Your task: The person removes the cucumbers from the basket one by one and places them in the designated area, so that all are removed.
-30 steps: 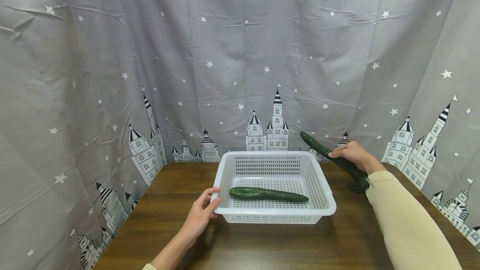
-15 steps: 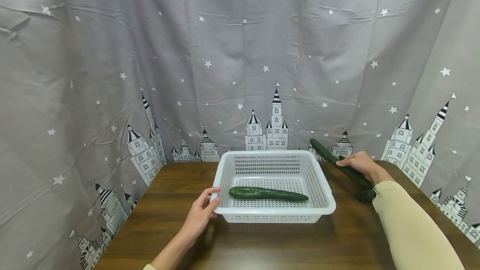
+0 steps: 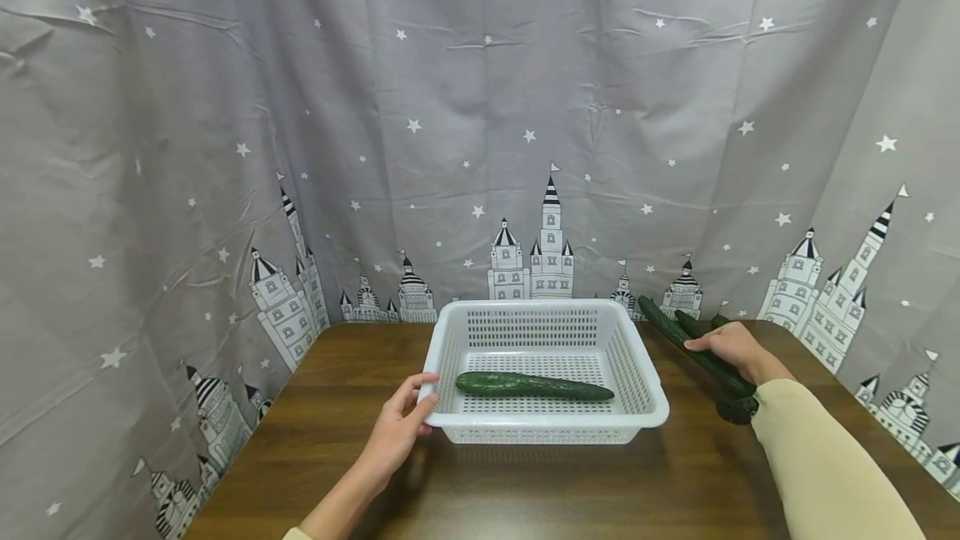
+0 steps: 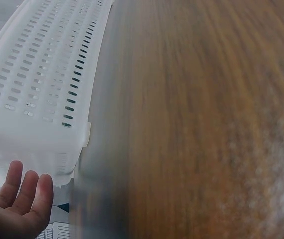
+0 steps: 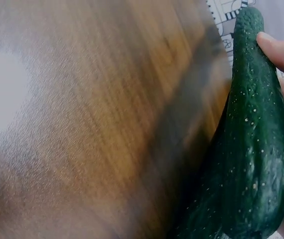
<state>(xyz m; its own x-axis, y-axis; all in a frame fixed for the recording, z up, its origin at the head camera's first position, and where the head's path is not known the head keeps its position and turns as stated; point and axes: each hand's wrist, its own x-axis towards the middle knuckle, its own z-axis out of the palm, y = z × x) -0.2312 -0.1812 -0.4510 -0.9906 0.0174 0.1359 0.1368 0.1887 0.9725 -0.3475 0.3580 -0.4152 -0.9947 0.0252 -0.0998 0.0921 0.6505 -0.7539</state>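
In the head view, a white perforated plastic basket (image 3: 546, 432) stands on the table with one long dark-green cucumber (image 3: 534, 387) lying across its floor. My left hand (image 3: 400, 417) grips the basket's front left corner, thumb at the rim and fingers against the outer wall; three of those fingers (image 4: 28, 194) show in the left wrist view. To the basket's right, my right hand (image 3: 731, 348) holds another cucumber (image 3: 663, 325) by its middle, slanting toward the back. In the right wrist view this cucumber (image 5: 256, 139) overlaps a second one (image 5: 202, 214) beneath it.
Ends of more cucumbers (image 3: 690, 324) show beside my right hand near the table's back right edge. A brown wooden table (image 3: 345, 357) bears everything. Behind it hangs a grey curtain (image 3: 450, 107) printed with stars and castles.
My right hand has moved right and lower with its cucumber, close over the other cucumbers at the back right. My left hand stays at the basket's corner.
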